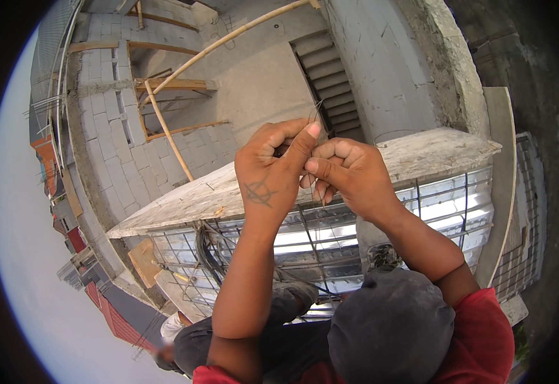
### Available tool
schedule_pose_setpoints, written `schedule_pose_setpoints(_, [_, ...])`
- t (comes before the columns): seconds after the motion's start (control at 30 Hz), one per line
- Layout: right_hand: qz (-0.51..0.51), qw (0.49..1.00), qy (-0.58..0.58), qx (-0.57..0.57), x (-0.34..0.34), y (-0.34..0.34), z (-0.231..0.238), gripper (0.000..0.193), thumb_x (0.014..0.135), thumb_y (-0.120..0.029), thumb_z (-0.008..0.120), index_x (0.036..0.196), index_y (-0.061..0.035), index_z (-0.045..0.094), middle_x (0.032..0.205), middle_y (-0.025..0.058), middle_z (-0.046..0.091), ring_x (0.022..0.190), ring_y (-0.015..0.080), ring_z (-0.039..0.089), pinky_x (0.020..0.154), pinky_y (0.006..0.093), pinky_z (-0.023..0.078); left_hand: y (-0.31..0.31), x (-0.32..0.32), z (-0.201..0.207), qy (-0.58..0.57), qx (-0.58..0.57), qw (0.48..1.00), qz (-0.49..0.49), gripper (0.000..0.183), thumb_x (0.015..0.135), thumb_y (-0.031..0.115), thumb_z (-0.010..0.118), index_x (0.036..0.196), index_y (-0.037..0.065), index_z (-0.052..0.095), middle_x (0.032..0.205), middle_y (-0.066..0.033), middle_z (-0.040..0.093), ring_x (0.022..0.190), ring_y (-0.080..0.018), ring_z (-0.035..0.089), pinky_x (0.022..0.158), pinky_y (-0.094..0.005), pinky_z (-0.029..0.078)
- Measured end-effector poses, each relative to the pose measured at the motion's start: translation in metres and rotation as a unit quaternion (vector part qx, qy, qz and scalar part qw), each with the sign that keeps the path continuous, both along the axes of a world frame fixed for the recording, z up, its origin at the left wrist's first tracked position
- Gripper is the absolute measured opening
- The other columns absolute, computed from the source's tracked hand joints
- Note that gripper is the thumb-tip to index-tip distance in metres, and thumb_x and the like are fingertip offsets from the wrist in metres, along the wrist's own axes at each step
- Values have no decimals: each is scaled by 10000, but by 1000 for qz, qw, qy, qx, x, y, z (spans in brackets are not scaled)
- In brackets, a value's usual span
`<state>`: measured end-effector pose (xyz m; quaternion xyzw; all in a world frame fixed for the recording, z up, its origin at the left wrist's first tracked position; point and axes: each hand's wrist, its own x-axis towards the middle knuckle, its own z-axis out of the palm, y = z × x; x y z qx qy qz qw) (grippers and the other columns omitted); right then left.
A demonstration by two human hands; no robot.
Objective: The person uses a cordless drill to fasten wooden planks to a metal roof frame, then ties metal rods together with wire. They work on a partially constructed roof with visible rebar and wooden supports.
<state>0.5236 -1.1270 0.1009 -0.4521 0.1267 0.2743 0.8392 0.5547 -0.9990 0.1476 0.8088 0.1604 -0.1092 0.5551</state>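
Thin dark wire [318, 109] sticks up above my fingertips in a narrow loop, and fine strands hang below them. My left hand [273, 163] pinches it between thumb and forefinger. Close against it, my right hand [350, 169] is closed on the same wire, thumb pressed to the curled fingers. Both hands are held up over the edge of a rough, pale board [439, 150]. Under the board lies a grid of steel bars [314, 237] over shiny corrugated metal sheet [350, 243]. My fingers partly hide the wire's middle.
A bundle of dark wires [207, 253] hangs at the grid's left. Beyond the board, a lower floor [254, 83] has concrete stairs [330, 83], block walls [106, 121] and bamboo poles [228, 41]. Another person [167, 355] is partly visible lower left. Dark grey cloth [391, 326] bulges between my arms.
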Motion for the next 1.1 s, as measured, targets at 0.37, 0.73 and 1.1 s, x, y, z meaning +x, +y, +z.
schedule_pose_setpoints(0.37, [71,996,3,47,-3,-10,4,223,915,-214,677,934,7,658,729,60,685,569,58,572,514,195,437,14,4,-4,33,-172,984,44,198,818,159,782,911,-9,732,796,-53,637,603,-76,519,550,-202,420])
schedule_pose_setpoints(0.73, [-18,1000,-8,1,-9,-2,-5,215,964,-202,600,928,9,609,745,85,678,647,99,618,587,233,493,-4,-9,-11,-14,-93,993,70,194,829,167,776,938,9,742,841,-40,624,631,-75,549,565,-208,427])
schedule_pose_setpoints(1.1, [-1,999,5,42,-5,-1,-4,262,992,-257,557,965,0,602,701,80,657,638,123,630,604,247,518,-7,-7,-10,-53,-38,996,56,186,845,184,764,938,25,740,800,-21,629,741,-77,566,676,-210,441])
